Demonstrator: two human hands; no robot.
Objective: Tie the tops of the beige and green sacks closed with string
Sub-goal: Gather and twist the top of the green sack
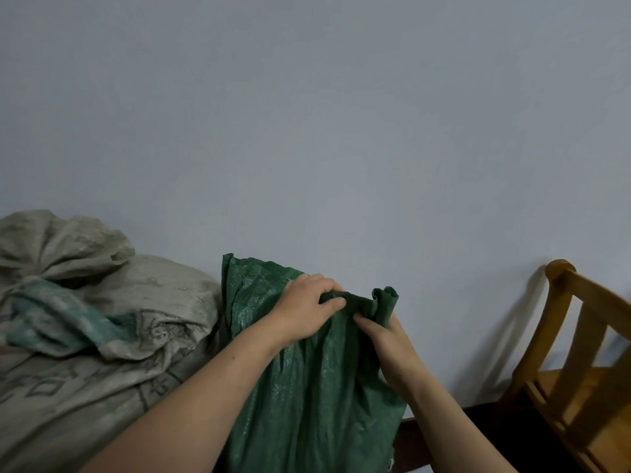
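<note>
Bunched folds at the mouth of the dark green woven-plastic sack (307, 387) are held in a two-handed grip. The left hand (305, 308) is curled over the gathered fabric from above, and the right hand (386, 339) pinches it from below, just beside the left. The fabric is probably drawn into a narrow neck so that string can be wound round it. No string is seen, and one corner of the mouth stands free at the left.

The green sack is stood upright against the pale grey-blue wall (341, 131), between the dusty beige woven sack (102, 387) and a yellow-brown wooden chair (563, 370). The beige sack's top is already bunched, though whether it is tied cannot be told. Dark outlined characters are printed on its side, but they are too creased to be read.
</note>
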